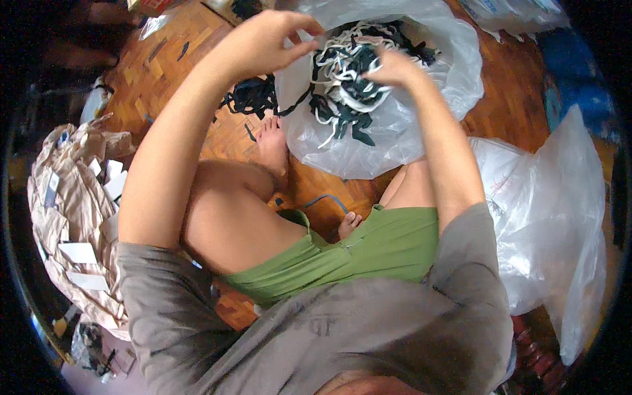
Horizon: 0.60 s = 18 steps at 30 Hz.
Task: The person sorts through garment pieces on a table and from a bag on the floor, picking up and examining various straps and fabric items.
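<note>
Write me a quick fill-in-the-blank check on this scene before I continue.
1. The bare hand over the tangled dark and white fabric-like strips is the person's ____ one.
2. The crumpled beige cloth with flat white rectangular pieces lies on the person's ____ side.
3. The person's cloth shorts are coloured ____.
Missing words: right; left; green.

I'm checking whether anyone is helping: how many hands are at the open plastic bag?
2. The left hand is by the upper-left edge of the plastic bag; the right hand is over the black and white strips. No other hand shows there.
</note>
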### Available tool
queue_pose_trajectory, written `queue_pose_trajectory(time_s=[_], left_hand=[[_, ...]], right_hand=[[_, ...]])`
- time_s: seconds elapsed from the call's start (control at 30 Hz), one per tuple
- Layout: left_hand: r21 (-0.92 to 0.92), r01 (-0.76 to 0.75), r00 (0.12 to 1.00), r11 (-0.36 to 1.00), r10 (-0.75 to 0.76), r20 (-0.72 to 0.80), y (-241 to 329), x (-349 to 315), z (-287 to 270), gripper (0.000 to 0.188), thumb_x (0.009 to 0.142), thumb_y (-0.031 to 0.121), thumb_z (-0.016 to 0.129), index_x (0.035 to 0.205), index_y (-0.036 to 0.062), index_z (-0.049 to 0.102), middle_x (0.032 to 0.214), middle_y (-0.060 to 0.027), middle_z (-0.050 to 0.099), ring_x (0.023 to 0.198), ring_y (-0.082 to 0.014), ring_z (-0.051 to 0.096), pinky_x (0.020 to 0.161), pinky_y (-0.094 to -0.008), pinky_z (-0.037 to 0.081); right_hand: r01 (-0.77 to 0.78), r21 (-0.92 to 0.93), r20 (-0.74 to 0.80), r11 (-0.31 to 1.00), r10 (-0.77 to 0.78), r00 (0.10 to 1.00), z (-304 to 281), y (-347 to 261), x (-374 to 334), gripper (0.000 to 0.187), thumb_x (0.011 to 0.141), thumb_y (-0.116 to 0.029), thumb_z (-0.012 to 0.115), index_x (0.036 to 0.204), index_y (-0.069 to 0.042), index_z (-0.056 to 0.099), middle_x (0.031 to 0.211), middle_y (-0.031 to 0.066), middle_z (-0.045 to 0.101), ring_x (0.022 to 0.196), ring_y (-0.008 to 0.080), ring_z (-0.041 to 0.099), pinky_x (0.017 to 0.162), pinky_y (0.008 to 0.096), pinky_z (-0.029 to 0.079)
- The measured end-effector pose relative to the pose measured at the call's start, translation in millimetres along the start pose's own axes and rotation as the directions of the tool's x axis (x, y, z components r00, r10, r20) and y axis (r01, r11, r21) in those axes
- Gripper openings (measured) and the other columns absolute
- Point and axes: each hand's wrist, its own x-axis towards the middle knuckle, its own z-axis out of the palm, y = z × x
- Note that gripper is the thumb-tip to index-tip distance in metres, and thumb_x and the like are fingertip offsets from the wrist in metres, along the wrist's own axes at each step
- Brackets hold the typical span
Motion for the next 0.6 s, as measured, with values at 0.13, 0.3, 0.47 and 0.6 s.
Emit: queue_pose_trajectory(time_s=[0.13, 0.3, 0.47, 0.6], left_hand=[[-0.242, 0.054, 0.981, 0.969, -0.006, 0.195, -12.5, 7.5, 62.4, 0.042, 0.099, 0.012, 0.062, 0.140, 0.0083, 0.059, 0.126, -0.0187, 0.070, 0.117, -0.0312, 0.068, 0.102, -0.0410, 0.054], [-0.033, 0.033, 0.992, 0.999, -0.029, 0.120, -26.9, 24.8, 99.5, 0.056, 0.098, 0.018, 0.063, 0.149, 0.0026, 0.046, 0.152, -0.0267, 0.047, 0.138, -0.0428, 0.049, 0.117, -0.0455, 0.040], [-0.055, 0.117, 0.993, 0.992, -0.116, 0.018, -25.2, 47.6, 98.3, 0.062, 0.094, 0.019, 0.067, 0.150, 0.0015, 0.044, 0.150, -0.0340, 0.044, 0.138, -0.0469, 0.047, 0.117, -0.0470, 0.040], [-0.009, 0.062, 0.981, 0.998, -0.062, -0.183, -14.1, 42.8, 96.2, 0.062, 0.093, 0.020, 0.068, 0.147, 0.0006, 0.046, 0.144, -0.0359, 0.046, 0.134, -0.0524, 0.048, 0.115, -0.0496, 0.041]], right_hand=[[0.102, -0.318, -0.113, 0.943, -0.144, 0.983, 58.8, -83.2, -45.2, 0.070, 0.071, -0.032, 0.080, 0.134, -0.008, 0.060, 0.132, 0.0258, 0.062, 0.117, 0.0377, 0.066, 0.102, 0.0490, 0.052], [0.196, -0.100, 0.200, 0.976, -0.173, 0.964, 39.6, -55.4, -42.4, 0.082, 0.079, -0.048, 0.080, 0.145, -0.007, 0.055, 0.142, 0.0262, 0.057, 0.123, 0.0393, 0.063, 0.106, 0.0446, 0.049], [-0.240, -0.040, -0.407, 0.970, 0.204, 0.891, -21.8, 31.7, 64.6, 0.036, 0.083, -0.026, 0.070, 0.114, -0.009, 0.076, 0.119, 0.0154, 0.073, 0.109, 0.0345, 0.072, 0.092, 0.0433, 0.058], [-0.210, 0.007, -0.068, 0.978, 0.210, 0.975, 7.0, 91.0, 102.6, 0.104, 0.074, -0.046, 0.082, 0.161, -0.015, 0.034, 0.159, 0.0221, 0.043, 0.147, 0.0395, 0.042, 0.120, 0.0474, 0.038]])
